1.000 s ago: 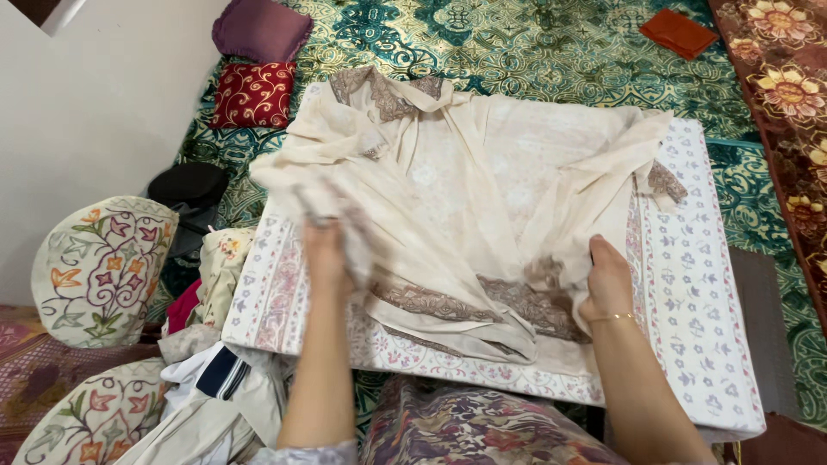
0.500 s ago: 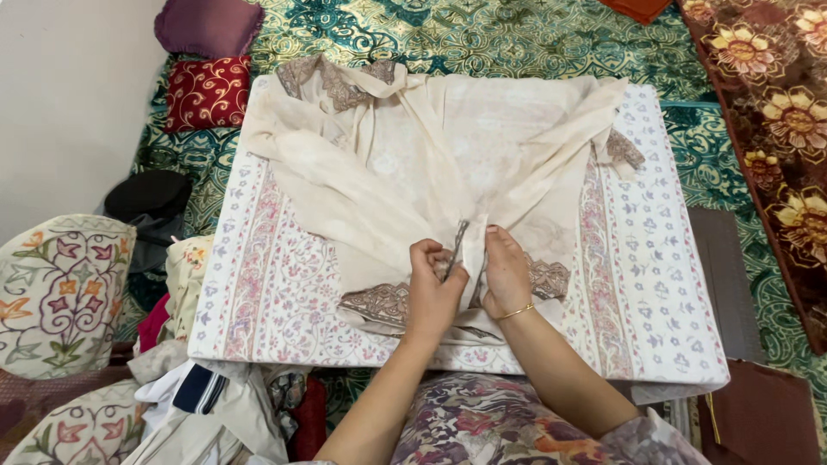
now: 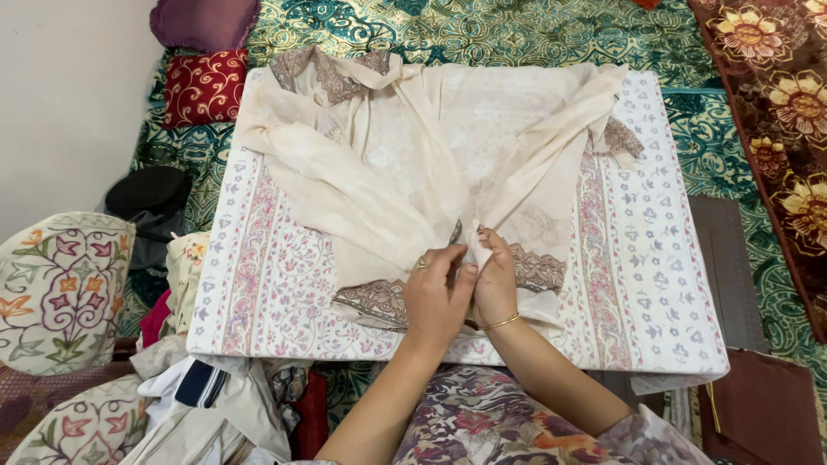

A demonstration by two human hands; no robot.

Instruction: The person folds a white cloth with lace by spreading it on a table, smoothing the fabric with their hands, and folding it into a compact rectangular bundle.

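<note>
Both hands meet at the near-centre of the cushion [image 3: 655, 284], a flat square pad in a pale floral cover. Left hand [image 3: 438, 297] and right hand [image 3: 497, 280] are side by side, touching, fingers pinched shut on the lower hem of the cream garment [image 3: 413, 164]. The pinch sits where the two brown embroidered hem bands [image 3: 372, 300] come together.

Garment lies spread over the cushion, collar [image 3: 332, 73] toward the far left corner, one cuff [image 3: 622, 138] near the far right edge.

Ring on left hand, gold bangle [image 3: 502, 321] on right wrist.

Off the left edge: red patterned pillow [image 3: 202, 86], purple pillow [image 3: 202, 21], embroidered cushions [image 3: 56, 284], heap of clothes [image 3: 215, 396]. Green patterned carpet [image 3: 517, 30] beyond the far edge.
</note>
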